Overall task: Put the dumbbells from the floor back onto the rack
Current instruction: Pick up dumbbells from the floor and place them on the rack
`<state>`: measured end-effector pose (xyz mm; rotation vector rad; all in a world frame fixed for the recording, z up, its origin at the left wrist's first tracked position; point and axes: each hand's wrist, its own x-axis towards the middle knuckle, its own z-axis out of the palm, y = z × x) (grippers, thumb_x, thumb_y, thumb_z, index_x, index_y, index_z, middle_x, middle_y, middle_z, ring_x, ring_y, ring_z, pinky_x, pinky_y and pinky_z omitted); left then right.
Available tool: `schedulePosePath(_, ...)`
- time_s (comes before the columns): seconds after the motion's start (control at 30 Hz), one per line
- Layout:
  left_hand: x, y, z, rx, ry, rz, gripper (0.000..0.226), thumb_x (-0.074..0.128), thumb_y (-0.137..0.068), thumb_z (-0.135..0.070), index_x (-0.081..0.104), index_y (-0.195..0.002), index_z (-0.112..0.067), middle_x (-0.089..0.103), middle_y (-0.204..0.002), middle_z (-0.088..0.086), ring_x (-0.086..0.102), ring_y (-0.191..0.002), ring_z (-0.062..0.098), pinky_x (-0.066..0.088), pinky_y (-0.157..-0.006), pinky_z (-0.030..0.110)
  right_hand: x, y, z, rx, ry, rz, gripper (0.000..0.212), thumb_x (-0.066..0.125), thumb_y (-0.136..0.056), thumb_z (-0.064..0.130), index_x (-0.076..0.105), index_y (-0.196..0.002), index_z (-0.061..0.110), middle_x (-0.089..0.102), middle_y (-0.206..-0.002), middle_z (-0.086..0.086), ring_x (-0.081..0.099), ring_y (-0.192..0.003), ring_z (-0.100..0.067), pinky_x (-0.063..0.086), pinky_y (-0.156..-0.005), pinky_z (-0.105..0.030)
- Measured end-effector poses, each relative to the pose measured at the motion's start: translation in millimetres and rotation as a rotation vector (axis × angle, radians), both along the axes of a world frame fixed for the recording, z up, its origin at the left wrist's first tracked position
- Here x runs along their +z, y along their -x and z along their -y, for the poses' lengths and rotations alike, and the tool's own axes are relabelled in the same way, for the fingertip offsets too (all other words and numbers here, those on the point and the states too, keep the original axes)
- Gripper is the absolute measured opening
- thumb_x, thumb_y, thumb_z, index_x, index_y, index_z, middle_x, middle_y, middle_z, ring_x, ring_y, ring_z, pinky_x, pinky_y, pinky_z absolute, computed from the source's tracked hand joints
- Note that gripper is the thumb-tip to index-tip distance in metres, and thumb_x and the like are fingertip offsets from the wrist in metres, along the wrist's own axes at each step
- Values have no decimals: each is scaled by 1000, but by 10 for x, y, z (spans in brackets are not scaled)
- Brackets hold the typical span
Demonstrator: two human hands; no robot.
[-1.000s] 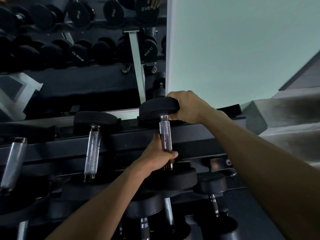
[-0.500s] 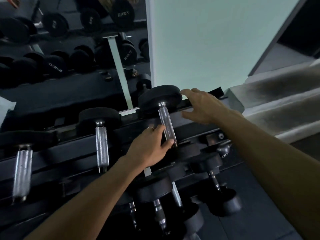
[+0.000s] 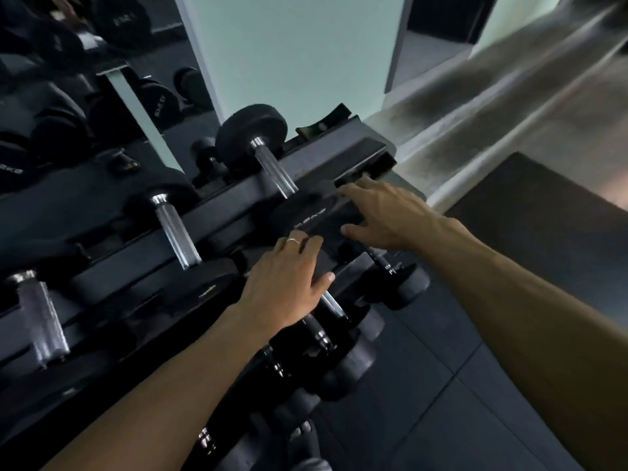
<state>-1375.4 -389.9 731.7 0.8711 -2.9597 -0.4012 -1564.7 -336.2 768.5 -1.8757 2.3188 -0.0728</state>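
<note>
- The dumbbell (image 3: 268,158) lies on the top row of the rack (image 3: 217,212), near the rack's right end. Its far round end sits by the mirror (image 3: 102,79) and its shiny bar slopes down toward the person.
- The left hand (image 3: 289,283) holds nothing. Its fingers are loose and spread, low in front of the rack.
- The right hand (image 3: 387,215) holds nothing too. Its fingers are spread and reach toward the near end of the dumbbell.
- I think the step is to make sure the dumbbell sits well before the hands go.
- To do it well, check that both round ends sit in their spots, so the dumbbell cannot roll off.
- Fingers should keep out from under the heavy ends, because they could get pinched.
- More dumbbells lie on the top row to the left, and more sit on the lower rows.
- The floor (image 3: 441,385) is made of dark mats. I cannot see any dumbbell lying on it here.
- The wall (image 3: 289,52) behind the rack is pale green. Grey steps (image 3: 492,107) go up on the right, and they look blurry.
</note>
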Motion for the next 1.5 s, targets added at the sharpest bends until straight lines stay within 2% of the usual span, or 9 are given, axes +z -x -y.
schedulePosePath(0.13, -216, -137, -482, -52, -32, 46, 59, 46, -93, -51, 33, -141, -18, 39, -140, 7, 43, -125, 25, 43, -96, 37, -285, -193, -610, -56, -26, 29, 68, 58, -88, 47, 32, -146, 23, 48, -136, -7, 50, -123, -30, 45, -94, -41)
schedulePosePath(0.27, -509, -286, -1031, -142, -91, 149, 56, 47, -93, -51, 37, -136, -17, 44, -135, 8, 44, -123, 28, 44, -95, 39, -573, -396, -1340, -143, -85, 101, 62, 58, -88, 42, 37, -143, 22, 49, -132, -6, 51, -119, -30, 47, -91, -43)
schedulePosePath(0.37, -728, -382, -1457, -216, -160, 211, 57, 45, -94, -51, 36, -139, -18, 41, -139, 8, 44, -124, 28, 45, -95, 40, -796, -555, -1898, -234, -145, 160, 58, 58, -89, 38, 39, -141, 21, 48, -134, -6, 50, -121, -31, 47, -93, -45)
schedulePosePath(0.5, -1110, -432, -1963, -351, -225, 287, 61, 43, -94, -53, 33, -143, -18, 40, -139, 6, 44, -123, 23, 46, -95, 40, -1185, -744, -2613, -377, -198, 201, 58, 55, -92, 43, 38, -142, 20, 48, -133, -6, 49, -122, -29, 46, -94, -43)
schedulePosePath(0.73, -2134, -578, -2839, -543, -269, 399, 60, 47, -92, -53, 33, -141, -20, 44, -133, 5, 49, -119, 25, 49, -87, 42, -2296, -1170, -3775, -640, -286, 340, 63, 58, -89, 45, 35, -143, 23, 47, -134, -5, 48, -123, -29, 46, -95, -43)
schedulePosePath(0.97, -3412, -788, -3835, -683, -352, 530, 61, 47, -92, -53, 32, -141, -21, 45, -129, 3, 49, -119, 24, 47, -89, 40, -3612, -1657, -4925, -811, -357, 475, 60, 57, -90, 41, 35, -142, 21, 48, -132, -5, 48, -122, -29, 44, -91, -39)
schedulePosePath(1.2, -5217, -807, -4842, -574, -477, 594, 62, 51, -90, -52, 28, -141, -24, 46, -128, 5, 49, -119, 27, 46, -92, 42, -5458, -1687, -5874, -888, -365, 524, 61, 64, -83, 44, 41, -135, 22, 51, -126, -4, 51, -116, -29, 44, -85, -37)
schedulePosePath(1.3, -6026, -901, -5142, -476, -516, 610, 65, 54, -89, -50, 25, -142, -25, 46, -128, 8, 51, -118, 29, 47, -92, 43, -6258, -1634, -6036, -830, -362, 528, 69, 68, -82, 46, 39, -139, 22, 49, -128, -5, 50, -116, -29, 45, -85, -36)
schedulePosePath(1.5, -7053, -974, -5486, -282, -656, 703, 81, 64, -83, -49, 18, -145, -23, 41, -140, 13, 49, -123, 31, 43, -99, 40, -7232, -1612, -6188, -773, -261, 598, 68, 74, -76, 37, 40, -135, 31, 55, -111, -4, 55, -100, -27, 45, -77, -34)
